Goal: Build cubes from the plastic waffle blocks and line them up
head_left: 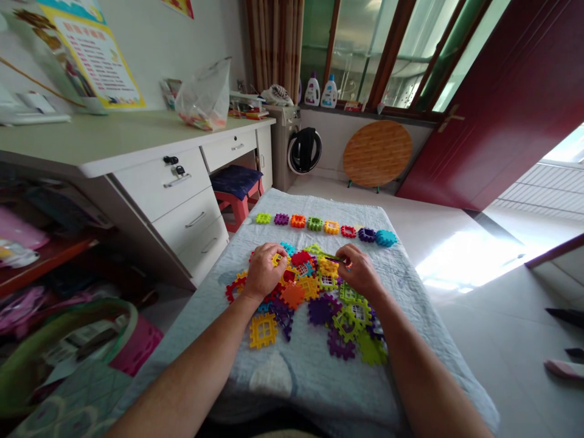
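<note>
Head view, worktop: a surface draped in a pale blue cloth [301, 380] carried all the toothed plastic pieces.
Left hand: stood over the left side of the pile with fingers curled and thumb close to the fingertips, beside a yellow piece [277, 260]; whether it gripped that piece could not be told.
Right hand [359, 269]: closed on a thin green piece [333, 257], presented almost edge-on, at the upper right of the pile.
Pile [309, 287]: loose flat pieces, notched along their edges, overlapped in the middle of the cloth between and below the hands; colours noted were red, orange, yellow, green, purple and blue.
Solid faces: an orange piece [292, 295] lay near the centre, a purple piece [320, 310] to its right and a lime piece [371, 348] at the lower right corner.
Openwork faces: a yellow window piece [263, 331] with crossbars lay flat at the lower left; a green ring piece [348, 324] lay at the right.
Row: eight block-like units stood apart beyond the pile, from a lime block [263, 218] at the left to a teal block [386, 238] at the right; between them were purple, orange, green, yellow, red and dark purple units.
</note>
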`<action>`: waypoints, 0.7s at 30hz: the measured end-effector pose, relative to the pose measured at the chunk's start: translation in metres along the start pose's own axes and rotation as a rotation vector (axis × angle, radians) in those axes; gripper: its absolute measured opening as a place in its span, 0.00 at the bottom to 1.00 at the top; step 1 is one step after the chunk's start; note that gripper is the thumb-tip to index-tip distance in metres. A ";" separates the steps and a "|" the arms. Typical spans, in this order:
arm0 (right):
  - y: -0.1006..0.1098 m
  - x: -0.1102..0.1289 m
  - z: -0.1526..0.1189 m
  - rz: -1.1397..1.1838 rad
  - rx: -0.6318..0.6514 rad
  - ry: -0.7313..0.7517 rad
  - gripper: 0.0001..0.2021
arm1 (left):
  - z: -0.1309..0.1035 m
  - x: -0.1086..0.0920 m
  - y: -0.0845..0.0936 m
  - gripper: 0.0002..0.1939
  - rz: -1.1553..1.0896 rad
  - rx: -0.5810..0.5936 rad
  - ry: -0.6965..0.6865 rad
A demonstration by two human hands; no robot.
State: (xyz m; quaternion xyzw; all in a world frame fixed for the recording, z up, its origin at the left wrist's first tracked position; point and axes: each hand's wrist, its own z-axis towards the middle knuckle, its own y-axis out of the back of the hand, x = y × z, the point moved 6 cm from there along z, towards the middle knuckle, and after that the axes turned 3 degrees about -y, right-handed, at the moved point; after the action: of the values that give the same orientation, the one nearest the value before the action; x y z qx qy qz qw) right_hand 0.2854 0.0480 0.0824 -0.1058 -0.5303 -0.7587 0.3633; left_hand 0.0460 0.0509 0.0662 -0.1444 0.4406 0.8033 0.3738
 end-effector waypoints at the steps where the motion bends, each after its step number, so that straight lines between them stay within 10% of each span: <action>1: 0.005 -0.002 0.001 0.004 -0.038 -0.020 0.08 | 0.000 0.000 0.000 0.03 0.000 0.000 -0.003; 6: 0.012 -0.001 0.001 0.043 -0.063 -0.026 0.07 | 0.000 -0.001 0.000 0.03 0.002 0.003 -0.008; 14: -0.024 0.029 -0.013 0.227 0.429 0.029 0.05 | 0.000 -0.001 -0.001 0.03 -0.012 0.002 -0.007; 21: -0.010 -0.016 -0.004 0.029 0.084 -0.139 0.05 | 0.000 -0.005 0.000 0.03 -0.020 0.018 -0.016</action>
State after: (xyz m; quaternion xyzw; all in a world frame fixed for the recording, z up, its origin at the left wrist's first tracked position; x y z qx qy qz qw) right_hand 0.2907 0.0533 0.0652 -0.1505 -0.5840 -0.7213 0.3406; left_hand 0.0493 0.0482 0.0691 -0.1390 0.4434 0.7967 0.3864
